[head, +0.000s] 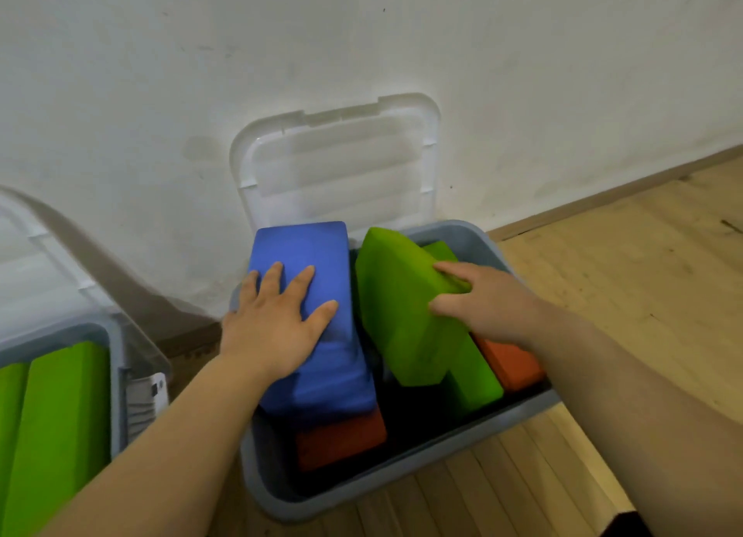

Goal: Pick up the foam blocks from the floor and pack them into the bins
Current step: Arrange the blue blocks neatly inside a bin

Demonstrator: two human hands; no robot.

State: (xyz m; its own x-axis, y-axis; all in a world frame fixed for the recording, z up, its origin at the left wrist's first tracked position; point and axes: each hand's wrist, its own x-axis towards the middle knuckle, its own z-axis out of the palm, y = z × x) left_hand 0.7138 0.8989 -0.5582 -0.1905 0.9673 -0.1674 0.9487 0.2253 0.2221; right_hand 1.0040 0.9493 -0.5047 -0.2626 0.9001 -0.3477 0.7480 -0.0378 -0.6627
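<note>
In the grey bin we press our left hand, fingers spread flat, on the blue block, which lies along the bin's left side over an orange block. Our right hand pinches the tilted green block at the bin's middle. A second green block and another orange one lie at its right. The clear lid stands behind the bin.
</note>
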